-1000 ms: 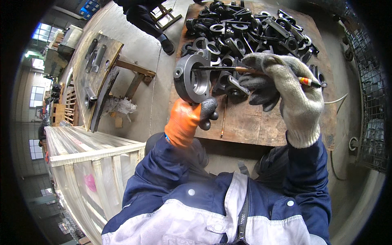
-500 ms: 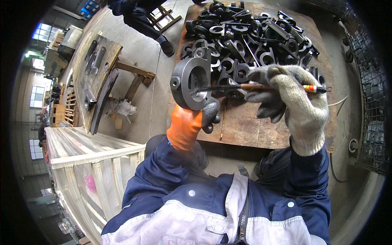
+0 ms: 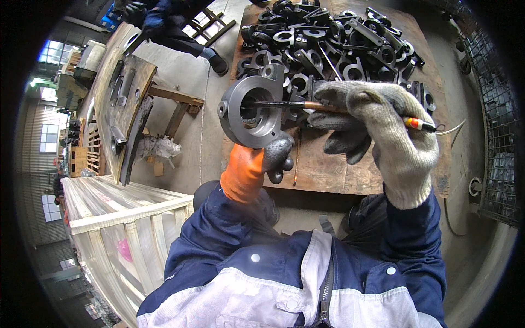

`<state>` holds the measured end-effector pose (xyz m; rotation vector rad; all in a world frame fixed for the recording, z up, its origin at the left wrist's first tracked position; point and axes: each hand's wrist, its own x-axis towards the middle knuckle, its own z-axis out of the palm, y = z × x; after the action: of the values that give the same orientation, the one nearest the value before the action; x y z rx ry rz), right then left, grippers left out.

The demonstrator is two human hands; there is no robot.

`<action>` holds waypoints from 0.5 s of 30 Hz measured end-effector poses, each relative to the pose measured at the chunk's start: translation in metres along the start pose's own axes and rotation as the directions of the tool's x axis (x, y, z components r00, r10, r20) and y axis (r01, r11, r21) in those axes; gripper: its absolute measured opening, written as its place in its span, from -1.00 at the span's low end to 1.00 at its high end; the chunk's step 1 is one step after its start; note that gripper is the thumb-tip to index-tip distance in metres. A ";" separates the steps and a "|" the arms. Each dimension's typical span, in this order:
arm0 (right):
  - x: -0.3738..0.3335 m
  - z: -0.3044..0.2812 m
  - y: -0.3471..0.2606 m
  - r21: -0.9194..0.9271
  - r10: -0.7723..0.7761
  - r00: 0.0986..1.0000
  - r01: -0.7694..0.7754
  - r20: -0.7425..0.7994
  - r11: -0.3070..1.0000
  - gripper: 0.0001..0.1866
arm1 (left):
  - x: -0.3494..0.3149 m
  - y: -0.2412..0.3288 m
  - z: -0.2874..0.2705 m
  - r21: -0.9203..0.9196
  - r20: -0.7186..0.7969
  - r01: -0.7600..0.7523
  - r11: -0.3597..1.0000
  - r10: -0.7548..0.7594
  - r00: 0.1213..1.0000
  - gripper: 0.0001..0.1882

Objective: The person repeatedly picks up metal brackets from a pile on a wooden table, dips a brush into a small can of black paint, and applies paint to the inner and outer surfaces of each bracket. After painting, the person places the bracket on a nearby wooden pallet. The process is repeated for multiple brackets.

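My left hand (image 3: pixel 251 167), in an orange glove with black fingers, is closed around the lower edge of a grey metal ring bracket (image 3: pixel 232 117). The bracket has a wide round bore, a small eye at its top and a flat side, and it is held up over the near left of the table. In a white knit glove with dark grey fingers, my right hand (image 3: pixel 391 131) grips a thin brush (image 3: pixel 292 104) like a pen. The brush's dark end reaches into the bore; whether it touches the inner wall I cannot tell.
A heap of similar black metal brackets (image 3: pixel 328 41) covers the far part of the wooden table (image 3: pixel 339 172). A thin stick (image 3: pixel 297 158) lies near its front edge. Wire mesh cages (image 3: pixel 497 126) stand right; a wooden crate (image 3: pixel 131 218) and low bench (image 3: pixel 139 74) left. Another person (image 3: pixel 172 27) works beyond.
The bracket has shifted slightly left and its bore faces me more. My right hand and the brush have moved left, the tip now further in. The other person's gloved hands have come into view.
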<state>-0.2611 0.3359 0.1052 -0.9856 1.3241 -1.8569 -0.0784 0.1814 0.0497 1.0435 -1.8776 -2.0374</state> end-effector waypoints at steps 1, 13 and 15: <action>0.000 0.000 -0.001 -0.010 0.014 1.000 -0.014 0.010 1.000 -0.73 | 0.000 0.000 0.000 0.002 0.011 0.014 1.000 -0.014 1.000 -0.67; 0.003 -0.008 0.002 -0.126 -0.001 1.000 0.003 0.017 0.992 -0.74 | 0.000 -0.009 -0.001 0.022 0.022 -0.067 0.998 0.066 0.998 -0.69; 0.005 -0.011 0.004 -0.096 -0.043 0.999 0.044 0.017 0.994 -0.74 | 0.001 -0.011 0.000 -0.016 0.056 -0.108 0.994 0.108 0.993 -0.69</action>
<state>-0.2725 0.3358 0.1003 -1.0842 1.4048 -1.8286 -0.0758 0.1823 0.0392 0.8699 -1.9017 -2.0351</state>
